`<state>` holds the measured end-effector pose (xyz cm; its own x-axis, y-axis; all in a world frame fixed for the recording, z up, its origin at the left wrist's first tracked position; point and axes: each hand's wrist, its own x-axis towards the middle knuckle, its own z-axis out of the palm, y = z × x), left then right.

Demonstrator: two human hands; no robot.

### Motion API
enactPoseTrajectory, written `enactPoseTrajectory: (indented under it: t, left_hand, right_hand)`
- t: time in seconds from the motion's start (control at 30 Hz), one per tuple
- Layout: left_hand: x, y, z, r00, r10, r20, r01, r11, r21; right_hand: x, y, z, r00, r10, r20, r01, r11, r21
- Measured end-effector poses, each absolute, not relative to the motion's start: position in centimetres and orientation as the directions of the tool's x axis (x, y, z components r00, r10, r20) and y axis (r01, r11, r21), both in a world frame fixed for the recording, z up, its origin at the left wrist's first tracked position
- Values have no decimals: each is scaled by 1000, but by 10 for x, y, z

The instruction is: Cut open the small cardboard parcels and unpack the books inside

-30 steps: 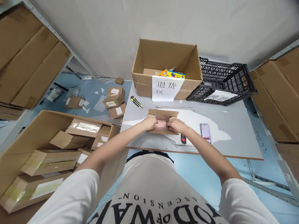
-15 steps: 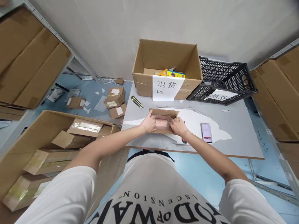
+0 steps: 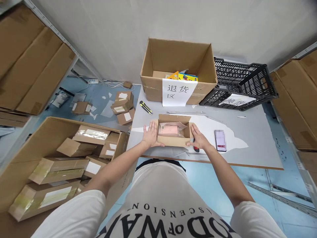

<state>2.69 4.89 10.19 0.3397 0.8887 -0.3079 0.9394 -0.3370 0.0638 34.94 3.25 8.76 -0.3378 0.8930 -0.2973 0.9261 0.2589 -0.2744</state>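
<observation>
A small open cardboard box stands on the grey table near its front edge. Inside it lies a pink flat item among folded flaps. My left hand presses flat against the box's left side. Against the box's right side rests my right hand, fingers spread, thumb at the front corner. Both hands clasp the box between them. A red-and-black small tool lies partly under my right hand.
A large open carton with a paper sign stands at the table's back, a black plastic crate beside it. A yellow-black utility knife and a phone lie on the table. A big carton of parcels sits on the floor left.
My hands moved from the box's top flaps out to its two sides. The flaps now stand open and the pink item inside shows.
</observation>
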Motion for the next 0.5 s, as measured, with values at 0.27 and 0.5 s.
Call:
enactPoseTrajectory:
  t: [0.27,0.5]
  left_hand:
    - [23,45,84,343,900,-267,934,-296,200]
    - [26,48,102,335,900,-279,941,-302,156]
  right_hand:
    - [344,32,98,-277,907,-317,960,244,-139]
    - [279,63,150,-327,897,-298,939,343,-1]
